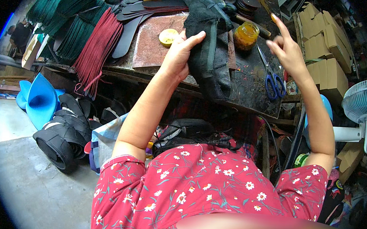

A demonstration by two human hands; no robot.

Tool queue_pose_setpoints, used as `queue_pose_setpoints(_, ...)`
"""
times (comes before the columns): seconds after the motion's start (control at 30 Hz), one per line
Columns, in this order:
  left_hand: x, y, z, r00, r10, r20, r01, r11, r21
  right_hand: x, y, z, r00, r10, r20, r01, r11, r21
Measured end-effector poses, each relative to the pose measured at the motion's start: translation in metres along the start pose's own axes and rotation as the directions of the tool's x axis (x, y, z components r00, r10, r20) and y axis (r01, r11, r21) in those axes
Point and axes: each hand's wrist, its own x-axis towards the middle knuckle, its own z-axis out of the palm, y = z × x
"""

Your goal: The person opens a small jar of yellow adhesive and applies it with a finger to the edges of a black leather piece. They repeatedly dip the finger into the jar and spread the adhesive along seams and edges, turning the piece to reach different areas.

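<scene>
My left hand (180, 54) grips the edge of a black leather piece (210, 52), thumb on top. The piece hangs over the table's front edge, and a smoother strip runs along it. To the right, my right hand (286, 53) is raised over the table with nothing in it. Its index finger points up and away, the other fingers are partly curled, and something yellow-orange coats the fingertip. An uncovered glass jar (246, 36) of amber paste stands between the leather and my right hand. Blue-handled scissors (275, 85) lie below that hand. Left of the leather rests a round yellow lid (168, 37).
A reddish board (150, 47) lies on the dark worktable (254, 94). Bundled green sheets (75, 33) and red-edged strips (97, 47) fill the left side. Cardboard boxes (330, 78) and a white fan (362, 102) stand at right. Black rolled pieces (63, 135) sit on the floor.
</scene>
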Motion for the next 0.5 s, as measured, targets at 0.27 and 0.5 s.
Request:
queue_pose_setpoints(0.27, 0.008, 0.017, -0.010, 0.995, 0.054, 0.087, -0.064, 0.990, 0.122, -0.092, 0.034, 0.017, 0.912, 0.300, 0.281, -0.169, 0.897, -0.408)
queue_pose_setpoints(0.5, 0.005, 0.012, -0.002, 0.990, 0.110, 0.085, -0.108, 0.993, -0.037, -0.095, 0.050, 0.018, 0.916, 0.345, 0.202, -0.357, 0.934, 0.025)
